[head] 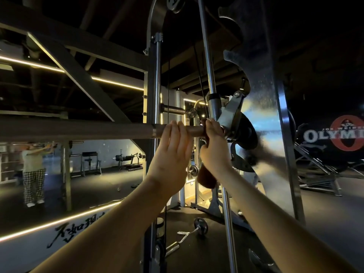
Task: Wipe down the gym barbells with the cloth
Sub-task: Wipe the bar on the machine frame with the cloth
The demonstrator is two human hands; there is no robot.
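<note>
A brown barbell runs level across the view at head height, mounted in a Smith machine. My left hand hooks its fingers over the bar near the machine's upright. Just to its right, my right hand grips a dark brown cloth wrapped round the bar next to the sliding bracket. The loose end of the cloth hangs below my right wrist. The bar between my two hands shows as a short bare stretch.
The chrome guide rod and a hooked steel upright stand close on the right. A curl bar with a small plate lies on the floor below. A mirror on the left reflects a person. Benches stand beyond.
</note>
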